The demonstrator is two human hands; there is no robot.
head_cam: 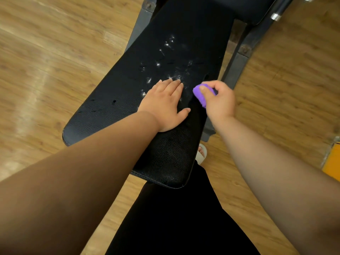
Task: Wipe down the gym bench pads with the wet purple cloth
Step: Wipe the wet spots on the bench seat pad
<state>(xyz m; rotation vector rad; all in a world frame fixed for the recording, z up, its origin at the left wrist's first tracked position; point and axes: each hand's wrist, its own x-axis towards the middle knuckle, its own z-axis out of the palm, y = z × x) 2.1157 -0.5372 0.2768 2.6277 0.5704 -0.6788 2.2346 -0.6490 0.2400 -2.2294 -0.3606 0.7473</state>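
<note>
A long black leather bench pad (117, 100) runs from the bottom centre up to the top of the view. White specks and wet glints dot its middle, just beyond my fingers. My left hand (165, 105) lies flat on the pad with straight fingers. My right hand (219, 102) grips a bunched purple cloth (199, 95) at the pad's right edge, level with the left hand. A second dark pad (246, 8) sits at the top right.
The dark metal bench frame (237, 65) flanks the pad on both sides. Wood-look flooring (46, 70) surrounds it. My black trouser leg (174, 218) and a white slipper (202, 153) stand at the pad's near end. A yellow object (333, 162) sits at the right edge.
</note>
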